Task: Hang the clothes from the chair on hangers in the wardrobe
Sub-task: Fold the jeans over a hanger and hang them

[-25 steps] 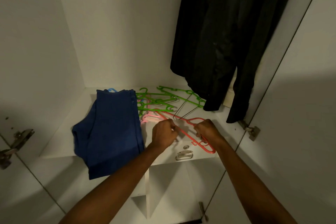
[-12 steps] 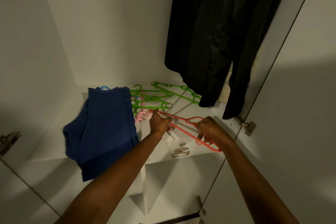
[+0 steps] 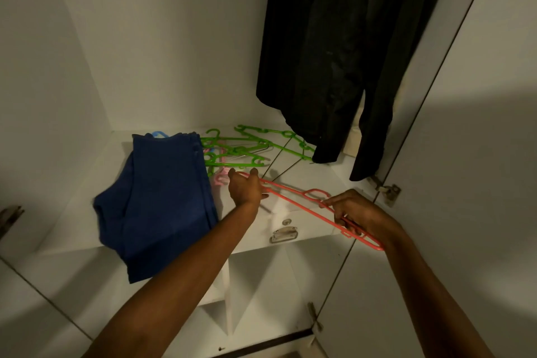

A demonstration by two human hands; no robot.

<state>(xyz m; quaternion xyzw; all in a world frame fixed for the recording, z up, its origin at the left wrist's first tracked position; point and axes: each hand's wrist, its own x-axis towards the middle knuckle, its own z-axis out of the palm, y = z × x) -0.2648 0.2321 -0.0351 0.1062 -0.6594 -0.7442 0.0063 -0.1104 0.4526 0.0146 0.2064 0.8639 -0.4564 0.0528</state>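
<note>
- We hold the red hanger (image 3: 293, 191) in both hands, lifted clear of the white shelf (image 3: 72, 212) and slanting from upper left to lower right.
- Our left hand (image 3: 245, 189) grips the hanger's far end, with fingers and thumb curled round the bar.
- Our right hand (image 3: 353, 212) grips the near arm of the hanger, fingers wrapped round it; the tip of that arm sticks out past the hand, over the shelf edge.
- The hanger's hook loop shows between our two hands.
- The blue garment (image 3: 157, 200) lies folded on the shelf to the left of our left hand, its lower part drooping over the front edge.
- A blue hanger tip (image 3: 159, 134) peeps out behind the garment's top edge.
- Green hangers (image 3: 247, 148) lie in a loose heap at the back of the shelf, just beyond our left hand, with pink hangers (image 3: 220, 180) tangled among them.
- Black clothes (image 3: 340, 46) hang on the right side of the wardrobe, their hems reaching down near the green heap.
- A metal handle (image 3: 283, 235) sits on the shelf front below the red hanger.
</note>
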